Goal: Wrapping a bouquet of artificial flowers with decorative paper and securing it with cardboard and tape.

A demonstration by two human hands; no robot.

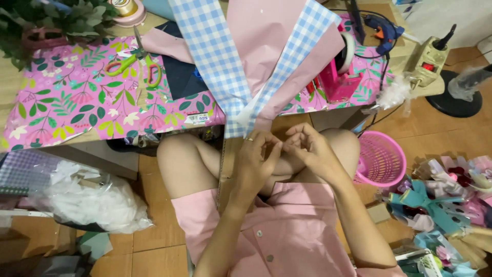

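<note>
Floor: orange-brown tiles, the person sitting on them with bare knees drawn up, in a pink buttoned garment.
Work surface: a low table [31,77] covered by pink floral wrapping paper [77,102], directly ahead of the knees.
Wrapping cone: pink paper sheets edged with blue-and-white gingham strips [215,56], fanning upward from a narrow gathered base just above the hands; it covers the middle of the table.
Left hand [256,161]: fingers curled, tips pinched together at the cone's base; a ring shows on one finger.
Right hand [310,146]: fingers bent inward, tips meeting the left hand's; what they pinch is too small to tell.
Hands together: touching, close over the knees, just below the gathered paper.
On the table, left: green-handled scissors [125,64] beside a dark blue sheet [182,77]; green foliage [51,20] at the far corner.
On the table, right: a pink tape dispenser [341,77], partly hidden by the cone; a blue glue gun [384,31] behind it.
Right of the knee: a pink plastic basket [382,159] on the floor.
Far right: a heap of ribbon bows [441,205] in teal, pink and cream.
Left floor: crumpled clear plastic [87,197] under the table edge.
</note>
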